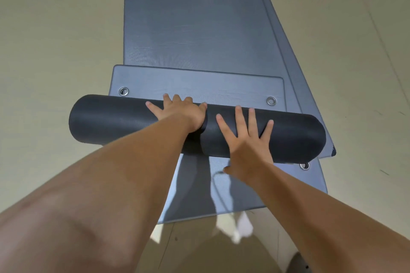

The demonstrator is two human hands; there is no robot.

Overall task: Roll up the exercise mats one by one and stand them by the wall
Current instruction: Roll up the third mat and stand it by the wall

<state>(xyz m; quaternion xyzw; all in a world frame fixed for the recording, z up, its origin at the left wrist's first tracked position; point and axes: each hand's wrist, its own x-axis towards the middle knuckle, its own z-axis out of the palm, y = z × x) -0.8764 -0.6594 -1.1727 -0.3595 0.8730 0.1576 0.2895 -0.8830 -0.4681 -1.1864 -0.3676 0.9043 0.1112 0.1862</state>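
Left hand [179, 115], right hand [246, 139] flat on rolled mat [111, 117], grips released | flat mats [199, 29] stacked beneath

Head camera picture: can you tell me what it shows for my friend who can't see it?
Two bare hands press on a dark rolled-up mat: the left hand curves over its top, the right hand lies flat with fingers spread. The roll lies across flat grey-blue mats with metal eyelets, stacked on a pale floor.
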